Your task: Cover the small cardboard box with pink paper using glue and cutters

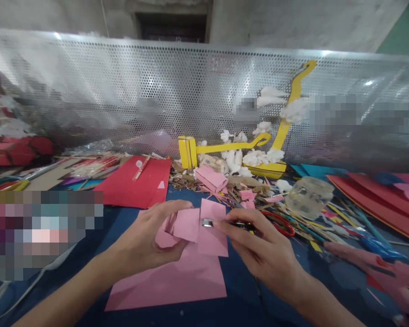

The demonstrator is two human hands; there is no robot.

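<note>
My left hand [157, 231] is closed around a small folded pink paper piece [187, 225], thumb below and fingers above. My right hand [262, 240] grips a slim dark tool with a shiny metal end [207, 223]; its exact kind is unclear. That metal end lies over an upright-looking pink paper rectangle [213, 245], right beside the folded piece. Underneath both hands a larger pink paper sheet [177, 288] lies flat on the dark blue tabletop [240, 299].
Behind my hands lie paper scraps [221, 190], a pink paper box [211, 178] and red sheets [136, 181]. Yellow paper shapes with white fluff [259, 156] stand against a perforated metal panel [197, 91]. Red-handled scissors [282, 222] and a clear container [308, 197] sit right.
</note>
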